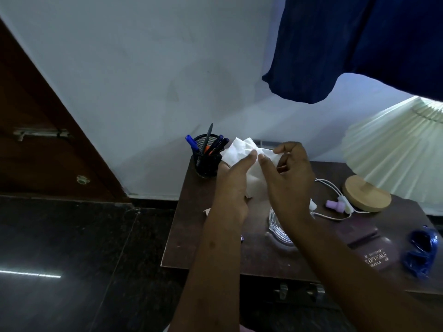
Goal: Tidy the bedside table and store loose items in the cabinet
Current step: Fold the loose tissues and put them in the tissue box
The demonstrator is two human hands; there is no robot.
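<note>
Both hands hold a crumpled white tissue (242,153) above the back of the dark brown bedside table (191,245). My left hand (233,185) pinches its left part between thumb and fingers. My right hand (291,178) grips its right part. The tissue's lower half is hidden behind my hands. On the table lie a glass ashtray (278,230), partly covered by my right forearm, a dark spectacle case (374,250), a crumpled blue wrapper (419,255) and a small lilac bottle (335,204).
A black mesh pen holder (207,161) with several pens stands at the table's back left corner. A lamp with wooden base (365,194) and pleated shade (395,149) stands at the right, its white cord (335,191) trailing. Blue cloth (359,44) hangs overhead. Cabinet latches (299,292) show below.
</note>
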